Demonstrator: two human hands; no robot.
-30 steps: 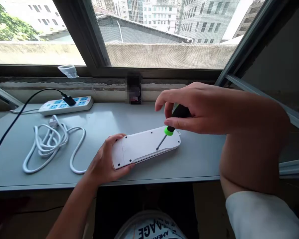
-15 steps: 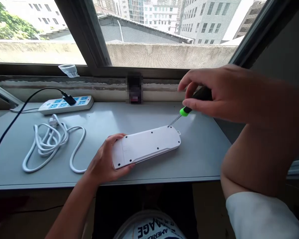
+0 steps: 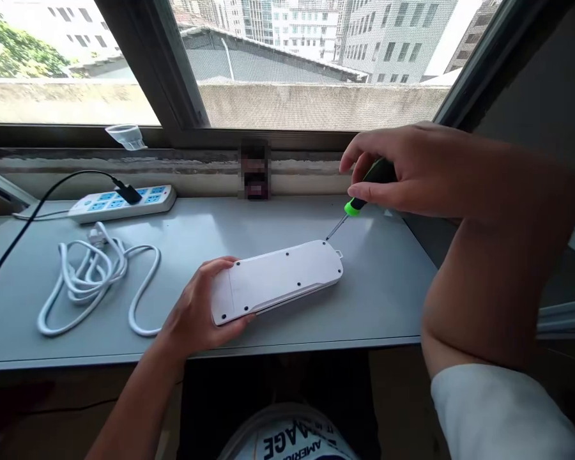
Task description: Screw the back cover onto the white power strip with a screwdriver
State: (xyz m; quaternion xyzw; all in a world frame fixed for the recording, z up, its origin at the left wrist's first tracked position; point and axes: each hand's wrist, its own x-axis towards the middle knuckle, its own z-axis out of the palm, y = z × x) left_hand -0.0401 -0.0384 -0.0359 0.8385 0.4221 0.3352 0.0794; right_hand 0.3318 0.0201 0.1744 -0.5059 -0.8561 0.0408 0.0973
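Note:
My left hand [image 3: 196, 306] grips a white power strip [image 3: 278, 281], which lies upside down on the grey sill with several screw holes showing on its back. My right hand [image 3: 402, 172] hovers above the strip's far right corner, holding a screwdriver [image 3: 357, 206] with a black handle and a bright green collar between thumb and fingers. The screwdriver's thin steel shaft slants down, and its tip sits at or just beside the corner screw hole. Part of the handle is hidden by my fingers.
A second power strip [image 3: 122, 206] with blue sockets and a black plug lies at the back left, its black cable [image 3: 23, 239] trailing off left. A coiled white cord [image 3: 86, 275] lies next to my left hand. A clear plastic cup [image 3: 126, 136] stands on the window ledge.
The screwdriver has left a hole near the strip's middle and moved to the far right corner, with my right hand rising and shifting back. The strip stays in my left hand.

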